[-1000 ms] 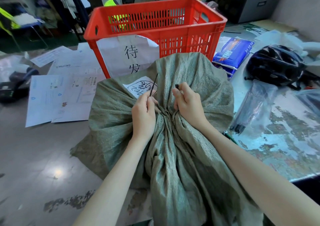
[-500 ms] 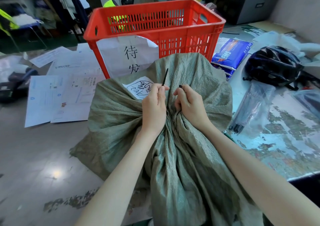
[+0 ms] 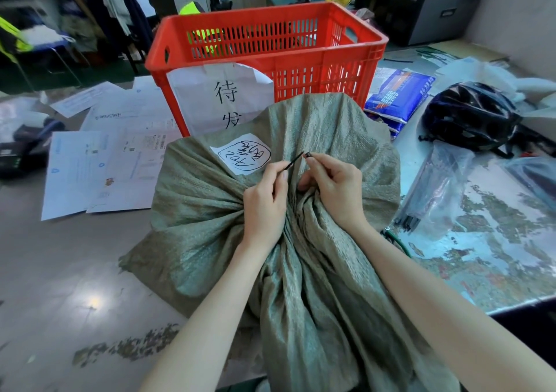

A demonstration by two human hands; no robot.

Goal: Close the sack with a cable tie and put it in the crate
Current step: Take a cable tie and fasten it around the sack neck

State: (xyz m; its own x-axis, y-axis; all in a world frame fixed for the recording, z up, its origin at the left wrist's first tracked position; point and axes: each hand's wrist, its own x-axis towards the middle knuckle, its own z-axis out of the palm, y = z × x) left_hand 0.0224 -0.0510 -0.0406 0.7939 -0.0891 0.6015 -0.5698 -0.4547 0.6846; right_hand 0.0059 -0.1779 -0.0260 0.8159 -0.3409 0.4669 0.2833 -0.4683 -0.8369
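A green woven sack [image 3: 331,138] with a white handwritten label lies on the table, its neck gathered toward me. A thin black cable tie [image 3: 293,162] runs around the gathered neck. My left hand [image 3: 264,202] pinches the tie's pointed tail. My right hand [image 3: 334,187] pinches the tie's head end, and the tail tip almost touches it. Just behind the sack stands the red slatted crate [image 3: 301,57] with a paper sign taped to its front.
Printed sheets [image 3: 99,163] lie scattered at the left. At the right are a clear bag of black cable ties [image 3: 433,193], a black bicycle helmet [image 3: 469,114] and blue packets [image 3: 400,96]. The table's near edge runs at the lower right.
My left hand has moved right and tilted the tie's tail from upright toward the head end held by my right hand. The two ends have come together above the neck.
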